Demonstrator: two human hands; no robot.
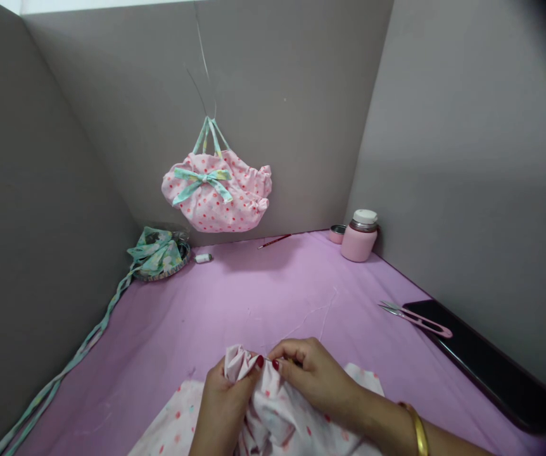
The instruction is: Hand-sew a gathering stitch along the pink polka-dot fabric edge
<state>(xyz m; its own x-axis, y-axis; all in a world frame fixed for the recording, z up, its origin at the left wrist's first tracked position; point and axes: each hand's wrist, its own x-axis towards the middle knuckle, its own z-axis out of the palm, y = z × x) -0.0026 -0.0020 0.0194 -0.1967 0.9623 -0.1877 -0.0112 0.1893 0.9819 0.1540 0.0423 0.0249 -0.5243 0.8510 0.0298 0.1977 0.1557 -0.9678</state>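
Pink polka-dot fabric (277, 411) lies bunched at the near edge of the table. My left hand (230, 396) is closed around its gathered edge, the thumb pressed on the folds. Close beside it, my right hand (313, 373) pinches at the same edge with thumb and forefinger. A thin sliver shows between the fingertips, perhaps a needle, too small to be sure. White thread (308, 313) trails from near the right fingers across the purple cloth.
A polka-dot fabric piece with a green bow (216, 196) hangs ahead. Left are a basket of green fabric (159, 253), a thread spool (203, 258) and long green strips (97, 332). Thread snips (420, 320) lie partly on a black object (482, 367). A pink jar (358, 240) stands behind.
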